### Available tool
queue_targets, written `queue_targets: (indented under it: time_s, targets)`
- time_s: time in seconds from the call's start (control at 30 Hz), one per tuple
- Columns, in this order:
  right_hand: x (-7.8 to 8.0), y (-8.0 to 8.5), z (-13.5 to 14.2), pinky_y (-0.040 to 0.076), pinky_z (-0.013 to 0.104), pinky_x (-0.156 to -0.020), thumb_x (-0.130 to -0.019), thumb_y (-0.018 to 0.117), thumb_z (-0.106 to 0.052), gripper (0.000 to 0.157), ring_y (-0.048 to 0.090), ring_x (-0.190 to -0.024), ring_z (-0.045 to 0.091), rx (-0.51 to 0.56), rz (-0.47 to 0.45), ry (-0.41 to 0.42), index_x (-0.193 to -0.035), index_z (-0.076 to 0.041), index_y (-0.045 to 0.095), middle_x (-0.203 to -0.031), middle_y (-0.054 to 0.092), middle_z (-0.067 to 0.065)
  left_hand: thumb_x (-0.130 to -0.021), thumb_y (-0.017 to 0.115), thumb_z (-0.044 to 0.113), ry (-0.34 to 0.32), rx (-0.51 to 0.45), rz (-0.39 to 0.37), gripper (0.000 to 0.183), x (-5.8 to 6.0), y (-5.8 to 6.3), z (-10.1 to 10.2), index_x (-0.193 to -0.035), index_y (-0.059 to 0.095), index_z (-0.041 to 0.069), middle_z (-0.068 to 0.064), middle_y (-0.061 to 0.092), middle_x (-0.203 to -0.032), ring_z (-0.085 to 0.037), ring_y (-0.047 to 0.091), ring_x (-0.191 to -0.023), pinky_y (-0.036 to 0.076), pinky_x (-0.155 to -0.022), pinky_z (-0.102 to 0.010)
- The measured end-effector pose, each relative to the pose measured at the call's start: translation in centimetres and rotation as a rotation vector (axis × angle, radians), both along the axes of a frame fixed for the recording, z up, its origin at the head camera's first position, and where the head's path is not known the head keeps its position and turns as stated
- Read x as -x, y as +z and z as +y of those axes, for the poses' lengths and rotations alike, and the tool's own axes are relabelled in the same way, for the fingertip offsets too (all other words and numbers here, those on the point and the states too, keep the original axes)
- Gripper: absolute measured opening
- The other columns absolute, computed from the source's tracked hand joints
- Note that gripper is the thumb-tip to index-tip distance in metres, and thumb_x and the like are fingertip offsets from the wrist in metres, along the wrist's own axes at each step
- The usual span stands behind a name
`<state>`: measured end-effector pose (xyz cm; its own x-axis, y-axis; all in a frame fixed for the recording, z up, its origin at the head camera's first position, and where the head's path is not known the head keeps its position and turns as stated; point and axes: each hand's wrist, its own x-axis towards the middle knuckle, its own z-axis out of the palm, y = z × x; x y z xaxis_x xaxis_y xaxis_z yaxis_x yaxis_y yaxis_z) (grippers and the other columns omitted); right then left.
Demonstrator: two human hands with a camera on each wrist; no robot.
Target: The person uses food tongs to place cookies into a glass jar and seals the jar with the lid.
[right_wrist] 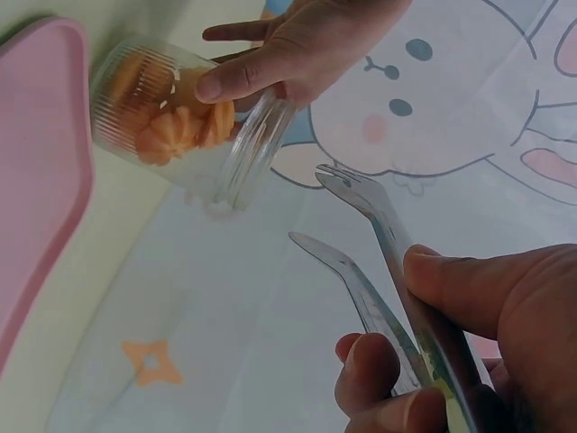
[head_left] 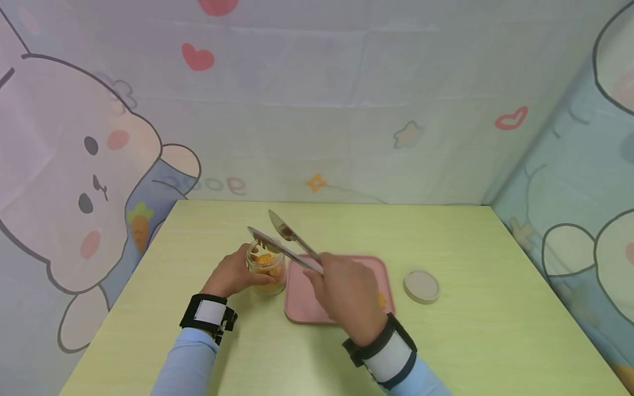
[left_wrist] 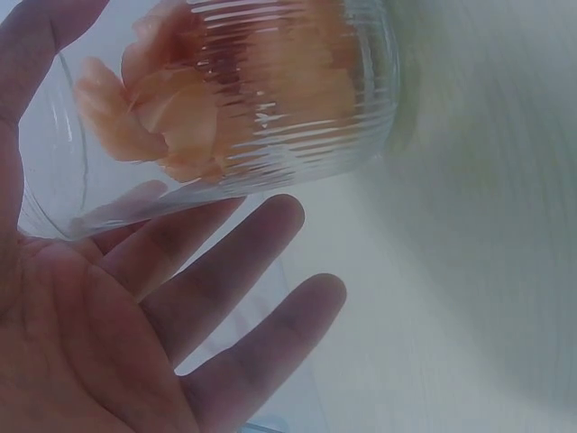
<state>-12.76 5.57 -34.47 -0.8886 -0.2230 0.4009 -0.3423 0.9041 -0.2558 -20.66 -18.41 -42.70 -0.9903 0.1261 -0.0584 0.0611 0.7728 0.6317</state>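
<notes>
My left hand (head_left: 235, 273) holds a ribbed glass jar (left_wrist: 297, 117) near its rim, thumb on one side and fingers on the other. Inside the jar are several orange swirl-shaped cookies (right_wrist: 171, 135). The jar stands upright and uncovered at the tray's left side. My right hand (head_left: 350, 291) grips metal tongs (right_wrist: 394, 257) around their arms. The tong tips are spread apart with nothing between them, just above and beyond the jar's mouth in the head view.
A pink tray (head_left: 302, 297) lies beside the jar, with an orange piece (head_left: 382, 301) at its right edge, partly hidden by my right hand. A round pale lid (head_left: 422, 286) rests on the table (head_left: 475, 330) to the right. A patterned cloth (head_left: 317, 110) hangs behind.
</notes>
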Motion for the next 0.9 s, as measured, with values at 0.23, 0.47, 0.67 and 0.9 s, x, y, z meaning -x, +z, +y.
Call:
queue_targets:
  time_s: [0.23, 0.47, 0.67, 0.9]
  targets:
    - [0.1, -0.2, 0.5, 0.031, 0.027, -0.033, -0.083, 0.069, -0.041, 0.029, 0.042, -0.04, 0.011, 0.005, -0.001, -0.01, -0.082, -0.012, 0.069, -0.052, 0.054, -0.004, -0.063, 0.082, 0.048, 0.002, 0.004, -0.001, 0.091, 0.1, -0.2, 0.0, -0.132, 0.045, 0.002, -0.019, 0.063, -0.118, -0.03, 0.057, -0.103, 0.048, -0.087, -0.05]
    - [0.2, -0.4, 1.2, 0.027, 0.026, -0.032, -0.083, 0.069, -0.043, 0.029, 0.039, -0.037, 0.009, -0.014, 0.028, -0.021, -0.078, -0.014, 0.069, -0.046, 0.047, -0.006, -0.063, 0.083, 0.048, 0.006, 0.01, -0.003, 0.089, 0.2, -0.3, 0.0, -0.13, 0.047, 0.002, -0.02, 0.063, -0.119, -0.031, 0.057, -0.104, 0.048, -0.087, -0.05]
    - [0.3, -0.7, 1.8, 0.027, 0.026, -0.033, -0.082, 0.071, -0.04, 0.027, 0.039, -0.037, 0.01, -0.001, 0.069, -0.011, -0.076, -0.014, 0.068, -0.046, 0.047, -0.006, -0.062, 0.083, 0.048, 0.009, 0.001, -0.009, 0.09, 0.2, -0.4, 0.0, -0.13, 0.047, 0.001, -0.02, 0.063, -0.118, -0.031, 0.056, -0.103, 0.048, -0.086, -0.05]
    - [0.4, -0.8, 2.2, 0.034, 0.03, -0.034, -0.082, 0.071, -0.041, 0.028, 0.044, -0.042, 0.013, 0.017, -0.009, -0.047, -0.085, -0.013, 0.071, -0.052, 0.055, -0.004, -0.062, 0.083, 0.047, 0.001, 0.005, 0.004, 0.088, 0.2, -0.4, -0.1, -0.128, 0.048, 0.001, -0.019, 0.064, -0.115, -0.031, 0.057, -0.101, 0.048, -0.085, -0.05]
